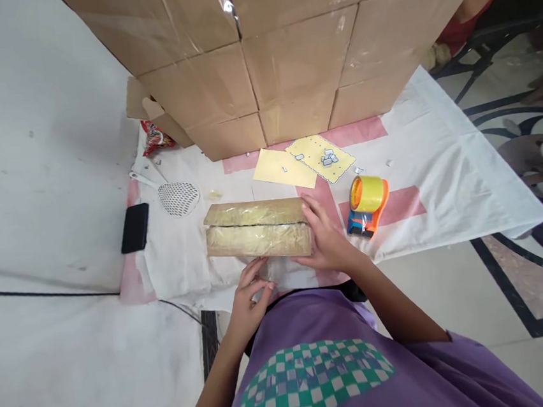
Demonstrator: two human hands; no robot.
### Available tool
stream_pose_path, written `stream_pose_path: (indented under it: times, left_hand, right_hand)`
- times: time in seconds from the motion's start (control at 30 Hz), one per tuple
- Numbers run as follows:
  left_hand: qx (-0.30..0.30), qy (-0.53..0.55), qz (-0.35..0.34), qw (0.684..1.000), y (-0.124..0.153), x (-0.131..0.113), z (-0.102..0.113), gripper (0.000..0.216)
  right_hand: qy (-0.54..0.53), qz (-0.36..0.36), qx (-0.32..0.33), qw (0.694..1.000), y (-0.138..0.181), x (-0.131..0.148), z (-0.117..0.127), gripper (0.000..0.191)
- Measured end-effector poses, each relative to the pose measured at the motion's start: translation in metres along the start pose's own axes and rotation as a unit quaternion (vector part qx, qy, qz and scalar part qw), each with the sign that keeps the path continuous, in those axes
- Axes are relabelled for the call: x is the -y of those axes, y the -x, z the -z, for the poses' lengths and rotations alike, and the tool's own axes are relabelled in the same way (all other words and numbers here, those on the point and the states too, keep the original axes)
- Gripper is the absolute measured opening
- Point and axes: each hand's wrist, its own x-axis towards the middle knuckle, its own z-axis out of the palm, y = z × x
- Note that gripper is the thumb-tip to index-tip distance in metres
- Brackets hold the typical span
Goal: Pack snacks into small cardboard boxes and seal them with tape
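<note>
A small long cardboard box (255, 238) covered with clear tape lies on the cloth-covered table in front of me, a dark seam running along its top. My right hand (327, 241) grips its right end, fingers at the far corner and thumb near the front corner. Just below the box's near edge is my left hand (252, 300), fingers loosely bent and apart, with nothing visible in it; its fingertips reach the front edge, and I cannot tell whether they touch. To the right stands an orange and blue tape dispenser (367, 210) with a yellowish tape roll.
Stacked taped cartons (297, 66) rise behind. Two yellow paper sheets (285, 169) with scraps lie before them. A white slotted skimmer (178, 198), black phone (135, 228) and red snack packet (154, 138) are left, beside the white wall. Another person's arm (470, 2) shows upper right.
</note>
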Motion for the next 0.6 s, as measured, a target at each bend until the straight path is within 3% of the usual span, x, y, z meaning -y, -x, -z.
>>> stream_pose_path:
  times: [0.13,0.23,0.3,0.4,0.47,0.53,0.6]
  left_hand:
    - [0.083,0.04,0.004,0.996,0.01,-0.005,0.004,0.027]
    - [0.032,0.09,0.031,0.995,0.013,-0.011,0.012,0.027]
    - [-0.011,0.117,0.022,0.993,0.012,-0.016,0.02,0.027]
    - [-0.022,0.124,-0.026,0.992,0.007,-0.023,0.029,0.024]
    - [-0.024,0.101,-0.048,0.993,0.005,-0.027,0.033,0.024]
    - [-0.027,0.072,-0.067,0.995,0.004,-0.03,0.034,0.025]
    - [-0.029,0.053,-0.098,0.993,0.004,-0.032,0.033,0.023]
  right_hand:
    - [-0.013,0.004,-0.011,1.0,-0.018,-0.013,-0.006,0.115]
    - [0.028,0.016,-0.064,0.997,-0.016,-0.008,-0.001,0.109]
    - [0.042,0.045,-0.147,0.987,-0.009,0.007,0.002,0.089]
    - [-0.039,0.05,-0.224,0.973,0.002,0.043,0.004,0.03]
    - [-0.118,-0.035,-0.175,0.977,0.006,0.066,0.004,0.007]
    - [-0.177,-0.161,-0.064,0.969,0.006,0.083,0.001,0.022]
    - [-0.226,-0.265,0.057,0.936,0.005,0.089,-0.004,0.035]
